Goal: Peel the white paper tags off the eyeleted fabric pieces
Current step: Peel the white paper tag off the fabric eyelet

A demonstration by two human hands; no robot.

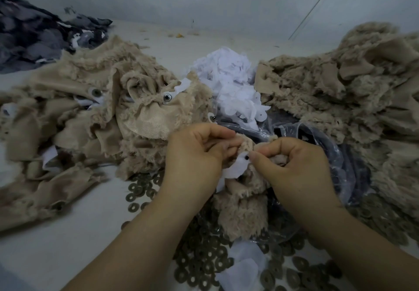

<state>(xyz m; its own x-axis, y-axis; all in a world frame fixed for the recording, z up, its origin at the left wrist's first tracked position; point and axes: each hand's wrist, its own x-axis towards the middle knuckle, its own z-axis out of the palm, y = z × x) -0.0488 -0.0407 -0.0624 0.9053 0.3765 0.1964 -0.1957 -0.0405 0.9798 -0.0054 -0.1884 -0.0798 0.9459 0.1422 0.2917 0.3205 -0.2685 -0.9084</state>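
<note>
White paper tag (235,168) lies on the tan fabric piece (240,206) at frame centre, partly lifted. Left hand (195,154) grasps the fabric; right hand (292,161) pinches at the eyelet (246,158) beside the tag edge. Progress, judged: a heap of removed tags (233,86) at 12 o'clock and a stripped-looking pile (340,82) at 2 o'clock. Remaining: pile (90,113) at 9 o'clock, tags attached. Loose washers (204,256) on the counter (56,252) at 6 o'clock.

bench (68,252) left bare at near left, open strip seen at the far wall, left side blocked by tan fabric heap (79,118), right by fuzzy pile (340,91), paper tags (233,82) stacked between, washers (204,256) scattered up front
</note>
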